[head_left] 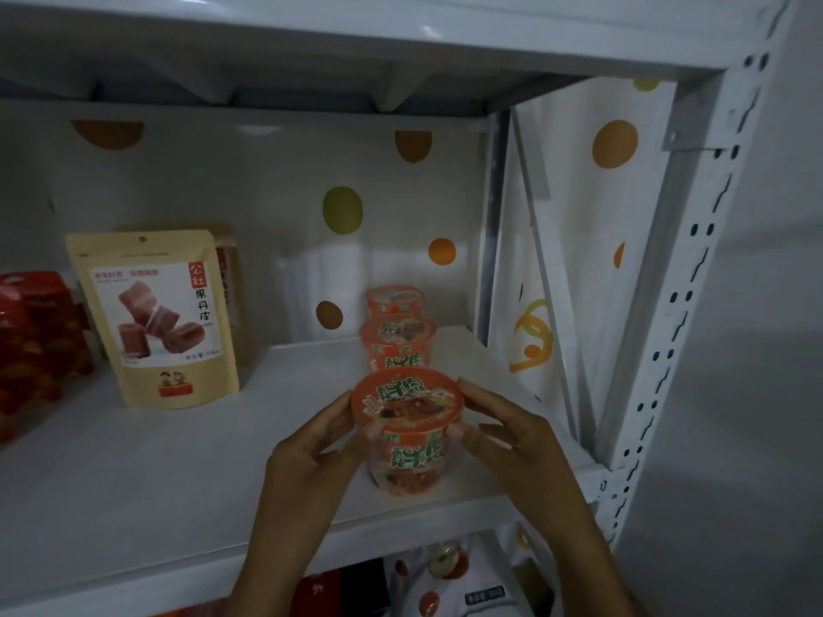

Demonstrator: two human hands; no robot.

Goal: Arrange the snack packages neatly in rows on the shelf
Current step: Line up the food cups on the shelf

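Dim, greyish light; soft focus all over.
Pale glare streaks the upper shelf board point(427, 33), and under it the back of the bay sinks into shadow (deepest at the far left). The wide lens bends the perforated post point(686, 269) at right; small print on the pouch point(156, 313) is smeared.

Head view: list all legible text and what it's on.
"公社": red tag on the beige pouch.
"果丹皮": same pouch, below the tag.
Pouch small print: too blurred.
Front orange cup, middle cup, back cup: green lettering, unreadable.
Dark label, bottom of frame: too blurred.
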